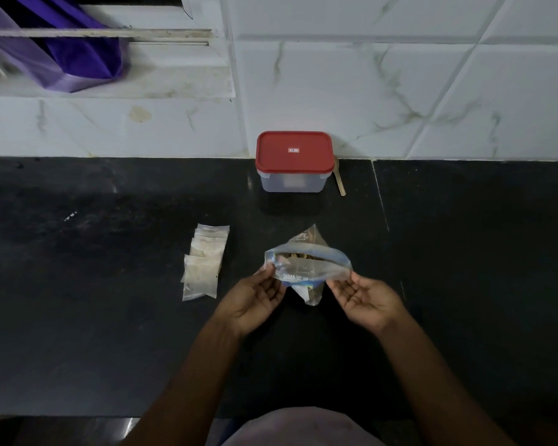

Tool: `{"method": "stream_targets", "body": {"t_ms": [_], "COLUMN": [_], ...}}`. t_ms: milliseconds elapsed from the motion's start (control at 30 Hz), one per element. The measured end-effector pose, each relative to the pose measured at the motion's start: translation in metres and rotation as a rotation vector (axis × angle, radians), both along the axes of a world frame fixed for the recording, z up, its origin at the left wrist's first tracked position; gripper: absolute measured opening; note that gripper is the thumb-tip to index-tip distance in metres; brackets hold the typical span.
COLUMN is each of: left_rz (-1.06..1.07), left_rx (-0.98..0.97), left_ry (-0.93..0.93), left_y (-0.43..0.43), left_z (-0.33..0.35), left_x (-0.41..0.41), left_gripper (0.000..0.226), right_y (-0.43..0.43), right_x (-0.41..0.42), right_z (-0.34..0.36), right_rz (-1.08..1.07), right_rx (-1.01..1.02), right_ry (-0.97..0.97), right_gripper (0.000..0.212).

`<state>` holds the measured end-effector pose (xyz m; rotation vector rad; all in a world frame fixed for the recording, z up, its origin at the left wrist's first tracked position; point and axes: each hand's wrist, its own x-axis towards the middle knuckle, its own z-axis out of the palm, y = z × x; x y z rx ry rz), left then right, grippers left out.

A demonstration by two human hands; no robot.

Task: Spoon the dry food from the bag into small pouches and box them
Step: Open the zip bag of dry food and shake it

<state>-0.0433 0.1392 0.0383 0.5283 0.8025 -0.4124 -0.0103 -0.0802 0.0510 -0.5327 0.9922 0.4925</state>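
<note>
Both hands hold the bag point(306, 268) between them, just above the tabletop point(110, 317). The left hand point(255, 297) pinches the bag's left edge and the right hand point(364, 300) pinches its right edge. Both palms are turned up and the hands are a little apart, with the bag spanning the gap. The bag is clear plastic with blue print, and its mouth is pulled open into a wide slit facing up. Some pale brown food point(298, 254) shows inside, just beyond the fingertips; how much there is cannot be told. The bag's lower corner hangs down between the two wrists, and another corner sticks out beyond the hands. Just to the left of the left hand, a row of small clear pouches point(203, 262) lies flat and overlapping on the tabletop, running away from the person. None of them touches the hand or the bag. Straight ahead of the hands and well apart from them, the box point(292, 180) stands against the tiled wall point(400, 91) with its red lid point(293, 151) on. A wooden spoon point(340, 180) lies just beside the box, on the right hand's side. Far beyond the left hand, a purple cloth point(78, 59) lies on a white ledge point(174, 85).
</note>
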Motion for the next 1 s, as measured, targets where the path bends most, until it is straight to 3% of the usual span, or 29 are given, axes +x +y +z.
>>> {"method": "stream_targets", "body": {"t_ms": [300, 467, 567, 633, 733, 800, 900, 1000], "left_rz": [0.251, 0.202, -0.015, -0.199, -0.291, -0.367, -0.506, -0.612], "left_rx": [-0.115, -0.057, 0.213, 0.527, 0.897, 1.052, 1.249, 1.280], "left_ry": [0.063, 0.011, -0.046, -0.066, -0.179, -0.280, -0.373, -0.404], "left_y": [-0.031, -0.038, -0.037, -0.035, -0.027, -0.019, -0.012, -0.009], "left_z": [-0.003, -0.011, -0.016, -0.018, -0.021, -0.023, -0.024, -0.021], "left_x": [0.002, 0.003, 0.003, 0.004, 0.008, 0.015, 0.024, 0.030], "left_gripper": [0.029, 0.035, 0.033, 0.029, 0.025, 0.034, 0.027, 0.021], "right_y": [0.019, 0.024, 0.024, 0.022, 0.018, 0.017, 0.017, 0.016], "right_x": [0.007, 0.006, 0.005, 0.005, 0.005, 0.005, 0.008, 0.017], "right_z": [-0.003, -0.004, -0.008, -0.013, -0.014, -0.009, -0.007, -0.008], "right_rz": [-0.017, 0.097, 0.216, 0.318, 0.508, 0.668, 0.824, 0.869], "right_rx": [-0.045, -0.112, -0.282, -0.514, -0.923, -1.048, -1.159, -1.225], "right_ry": [0.096, 0.032, -0.023, -0.096, -0.330, -0.492, -0.613, -0.622], "right_gripper": [0.028, 0.030, 0.025, 0.027, 0.032, 0.037, 0.031, 0.023]}}
